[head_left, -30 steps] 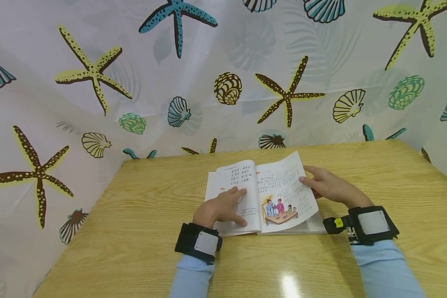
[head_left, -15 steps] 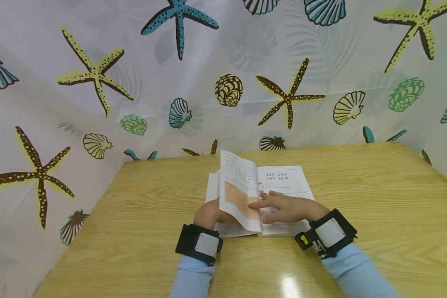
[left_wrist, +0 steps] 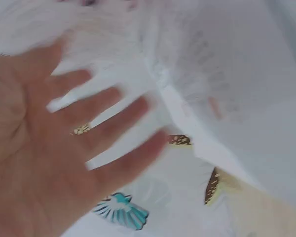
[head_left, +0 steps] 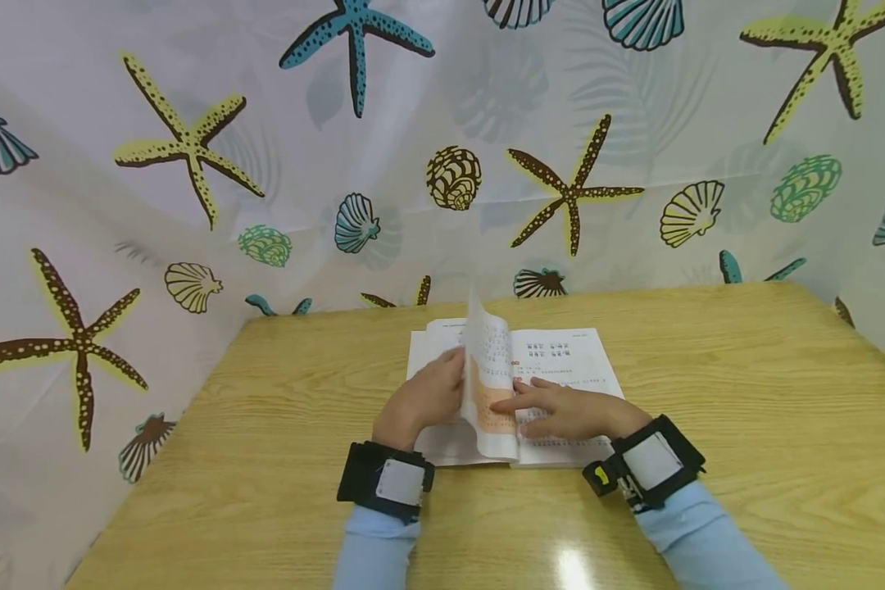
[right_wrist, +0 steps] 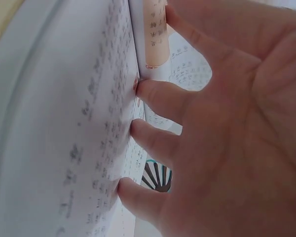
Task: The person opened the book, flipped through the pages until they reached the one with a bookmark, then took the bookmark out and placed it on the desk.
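An open book (head_left: 588, 354) with printed text lies on the wooden table. One page (head_left: 492, 373), partly coloured orange, stands up from its middle. My left hand (head_left: 424, 400) is on the left side of that page, over the left half of the book. In the left wrist view the left hand (left_wrist: 64, 143) has its fingers spread and holds nothing, and the page (left_wrist: 246, 98) rises beside them. My right hand (head_left: 571, 411) rests on the right-hand page, fingers extended toward the spine. Its fingertips (right_wrist: 128, 190) touch the paper in the right wrist view.
The light wooden table (head_left: 265, 459) spreads around the book on all sides. Behind it hangs a white cloth (head_left: 398, 147) printed with starfish and shells. Each wrist wears a black strap (head_left: 660, 463).
A page with a coloured picture has been turned over to the left by the right hand, which now rests on the book. The left hand has come out from under the page, which stands more upright.
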Demonstrator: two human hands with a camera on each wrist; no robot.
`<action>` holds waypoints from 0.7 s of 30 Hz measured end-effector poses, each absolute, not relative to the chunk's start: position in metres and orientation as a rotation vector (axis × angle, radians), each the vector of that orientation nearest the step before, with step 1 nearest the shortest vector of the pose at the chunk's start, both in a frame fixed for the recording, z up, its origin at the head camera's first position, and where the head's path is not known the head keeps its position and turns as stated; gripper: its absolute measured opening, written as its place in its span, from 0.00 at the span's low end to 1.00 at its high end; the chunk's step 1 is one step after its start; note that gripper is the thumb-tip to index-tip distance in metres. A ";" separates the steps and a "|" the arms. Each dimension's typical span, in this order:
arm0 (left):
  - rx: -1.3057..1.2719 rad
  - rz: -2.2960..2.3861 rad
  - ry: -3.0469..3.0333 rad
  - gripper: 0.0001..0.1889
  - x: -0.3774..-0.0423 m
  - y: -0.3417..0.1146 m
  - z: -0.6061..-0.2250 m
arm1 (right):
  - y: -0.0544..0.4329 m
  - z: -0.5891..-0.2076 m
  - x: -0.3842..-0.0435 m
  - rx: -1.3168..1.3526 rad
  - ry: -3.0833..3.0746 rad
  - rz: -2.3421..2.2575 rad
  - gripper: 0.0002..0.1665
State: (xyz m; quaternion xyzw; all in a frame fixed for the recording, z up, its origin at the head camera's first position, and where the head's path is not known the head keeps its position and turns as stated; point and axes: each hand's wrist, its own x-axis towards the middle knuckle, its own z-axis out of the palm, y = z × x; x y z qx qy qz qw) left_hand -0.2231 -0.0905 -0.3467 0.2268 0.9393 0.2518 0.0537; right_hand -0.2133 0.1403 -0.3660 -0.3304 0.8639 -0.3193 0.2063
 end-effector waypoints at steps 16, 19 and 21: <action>0.463 0.470 2.613 0.46 -0.224 -0.075 -0.358 | 0.140 -0.366 -0.211 -0.909 2.427 -0.878 0.26; 0.435 0.477 2.613 0.47 -0.223 -0.073 -0.358 | 0.140 -0.365 -0.211 -0.898 2.439 -0.857 0.26; 0.437 0.467 2.616 0.47 -0.222 -0.073 -0.358 | 0.140 -0.365 -0.211 -0.893 2.452 -0.841 0.28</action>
